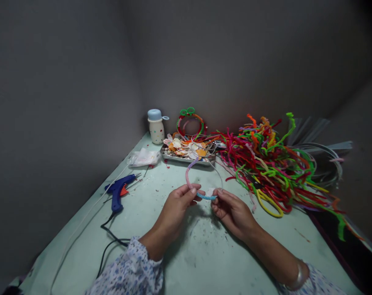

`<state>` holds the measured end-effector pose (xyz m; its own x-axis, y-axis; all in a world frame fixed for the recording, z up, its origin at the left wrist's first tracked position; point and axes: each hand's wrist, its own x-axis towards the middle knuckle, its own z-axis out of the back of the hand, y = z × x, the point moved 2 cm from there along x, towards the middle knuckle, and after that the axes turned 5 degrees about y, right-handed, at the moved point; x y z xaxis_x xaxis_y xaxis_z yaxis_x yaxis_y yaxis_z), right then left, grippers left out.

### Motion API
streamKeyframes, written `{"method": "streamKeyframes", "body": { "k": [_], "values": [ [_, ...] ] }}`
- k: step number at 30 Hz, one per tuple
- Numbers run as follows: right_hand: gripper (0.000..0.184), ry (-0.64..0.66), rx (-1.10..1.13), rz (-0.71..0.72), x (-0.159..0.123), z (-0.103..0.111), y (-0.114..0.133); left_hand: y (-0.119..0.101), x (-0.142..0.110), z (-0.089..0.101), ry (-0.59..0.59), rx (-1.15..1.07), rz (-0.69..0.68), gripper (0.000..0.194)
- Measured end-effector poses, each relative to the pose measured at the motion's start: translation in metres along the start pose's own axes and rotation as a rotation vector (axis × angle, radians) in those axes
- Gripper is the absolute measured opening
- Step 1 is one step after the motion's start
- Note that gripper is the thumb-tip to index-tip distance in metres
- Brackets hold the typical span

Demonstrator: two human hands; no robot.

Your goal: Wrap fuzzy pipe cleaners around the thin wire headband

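Note:
Between my two hands, above the table, is a thin headband [187, 175] partly wrapped in fuzzy pipe cleaner, purple at the top, then pink, then blue. Its right side is bare and thin. My left hand [181, 205] pinches the wrapped part where pink meets blue, thumb on top. At the end of the blue stretch, my right hand [232, 211] has thumb and fingers closed on the band. Some of its fingers are curled under, and the exact grip of the fingertips is too small to make out.
A blue glue gun [116, 194] with its cord lies at the left. At the back stand a bottle [156, 127], a metal tray [186, 160] of petal-like pieces, and a finished-looking colourful headband [201, 119]. A large heap of pipe cleaners [266, 159] and a plastic packet [145, 157] flank the tray.

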<state>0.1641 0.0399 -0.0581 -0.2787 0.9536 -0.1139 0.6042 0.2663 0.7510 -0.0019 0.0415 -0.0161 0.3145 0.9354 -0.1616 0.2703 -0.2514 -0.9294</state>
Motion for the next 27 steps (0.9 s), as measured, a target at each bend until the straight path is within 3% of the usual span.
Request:
{"method": "streamKeyframes", "body": {
  "k": [8,17,27],
  "values": [
    [0.022,0.029,-0.127,-0.033,-0.0016,-0.0058,-0.0009,0.0017,0.0040,0.0039,-0.044,-0.107,-0.002,0.025],
    [0.026,-0.020,-0.218,-0.036,-0.0006,-0.0038,-0.0031,0.0004,0.0015,0.0016,-0.048,-0.025,-0.029,0.023],
    [0.023,-0.067,-0.104,-0.002,-0.0028,-0.0068,0.0017,-0.0003,0.0013,0.0021,-0.032,0.011,-0.036,0.035]
  ]
}}
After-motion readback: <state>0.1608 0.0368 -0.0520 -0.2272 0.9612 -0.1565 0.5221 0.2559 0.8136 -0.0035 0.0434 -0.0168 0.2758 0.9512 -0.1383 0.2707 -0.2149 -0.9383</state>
